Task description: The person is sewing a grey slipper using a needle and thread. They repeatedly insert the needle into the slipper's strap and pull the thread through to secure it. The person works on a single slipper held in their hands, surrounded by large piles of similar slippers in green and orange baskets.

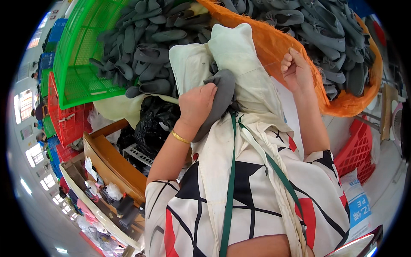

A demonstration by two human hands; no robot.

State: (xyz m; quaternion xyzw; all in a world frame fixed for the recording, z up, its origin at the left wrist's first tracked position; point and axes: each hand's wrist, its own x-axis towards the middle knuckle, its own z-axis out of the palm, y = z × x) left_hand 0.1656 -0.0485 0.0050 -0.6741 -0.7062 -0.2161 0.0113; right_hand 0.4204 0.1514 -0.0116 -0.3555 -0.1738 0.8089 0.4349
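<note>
A dark grey cloth shoe (223,92) lies against my lap, with my left hand (197,105) closed around its near side. Out to the right, my right hand (296,70) is raised with thumb and fingertips pinched together. A faint thin thread (269,65) stretches between the shoe and that hand; whether a needle is in the fingers is too small to tell. Under the shoe, a pale cloth apron (252,79) covers my lap and knees.
Beyond my knees, a green plastic crate (79,73) holds many similar grey shoes (147,55). An orange woven sack (274,43) full of more stands at the right. Left are a black plastic bag (156,120) and wooden drawer (117,158); a red basket (356,150) sits right.
</note>
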